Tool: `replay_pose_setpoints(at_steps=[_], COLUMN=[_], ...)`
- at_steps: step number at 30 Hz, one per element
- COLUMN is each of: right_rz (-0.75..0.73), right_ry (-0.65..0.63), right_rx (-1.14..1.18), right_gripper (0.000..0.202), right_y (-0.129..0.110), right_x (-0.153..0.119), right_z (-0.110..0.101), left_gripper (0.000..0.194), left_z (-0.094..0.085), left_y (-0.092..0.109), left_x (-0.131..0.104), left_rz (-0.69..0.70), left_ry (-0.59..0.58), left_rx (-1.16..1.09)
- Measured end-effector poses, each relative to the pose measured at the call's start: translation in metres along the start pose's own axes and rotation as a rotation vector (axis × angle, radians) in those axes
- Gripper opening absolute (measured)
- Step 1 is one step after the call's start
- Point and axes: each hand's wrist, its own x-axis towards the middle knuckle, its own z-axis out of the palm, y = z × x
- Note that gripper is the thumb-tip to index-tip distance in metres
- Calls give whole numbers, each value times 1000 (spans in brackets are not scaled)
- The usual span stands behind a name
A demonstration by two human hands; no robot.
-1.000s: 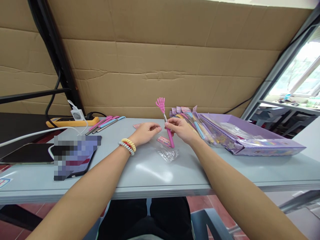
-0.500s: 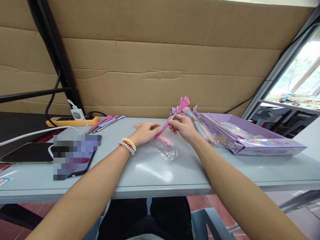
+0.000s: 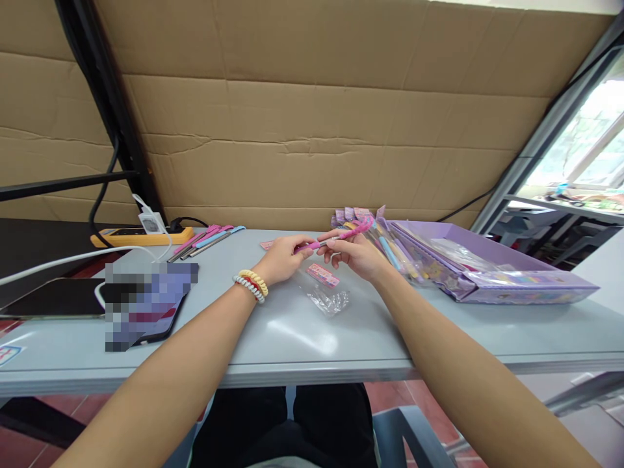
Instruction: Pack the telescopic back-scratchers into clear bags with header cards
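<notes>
A pink back scratcher (image 3: 316,245) with a hand-shaped head and a metal shaft lies nearly level between my hands, just above the table. My left hand (image 3: 279,261) is closed round its pink handle end, at the left. My right hand (image 3: 359,255) pinches the metal shaft near the head, which points right. Below them on the table are a clear plastic wrapper (image 3: 329,301) and a pink printed card (image 3: 323,275). Part of another printed strip (image 3: 266,245) shows behind my left hand.
Several unwrapped back scratchers (image 3: 207,240) lie at the back left, beside a yellow power strip (image 3: 117,236). Phones (image 3: 163,305) with a white cable rest at left. Several wrapped back scratchers (image 3: 390,250) lean against a purple box (image 3: 517,286) at right. Cardboard (image 3: 312,143) stands behind the table.
The back scratcher has swung from a steep slant to almost level, its head dropping. My left hand has moved slightly up with the handle end, and my right fingers have shifted along the shaft.
</notes>
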Motion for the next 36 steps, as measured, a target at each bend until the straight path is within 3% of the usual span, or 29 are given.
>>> replay_pose_setpoints(at_steps=[4,9,16,23,28,36], right_rz=[14,-26,-171,-163,-138,-82], right_ry=[-58,-40,165,36,23,-87], right_rx=[20,-45,-261,-479,-585,-543], right_gripper=[31,33,40,55,60,60], right_y=[1,1,0,4,5,4], right_x=[-1,0,1,0,-1,-1], right_z=[0,3,8,11,11,16], left_gripper=[31,33,34,35,19,30], left_z=[4,7,7,11,7,8], left_y=[-2,5,12,14,17,19], left_x=[2,1,0,-1,-4,-4], left_rz=[84,84,103,157,153,174], left_ry=[5,-15,49,0,-23,-50], left_rx=[-37,-4,71,167,168,221])
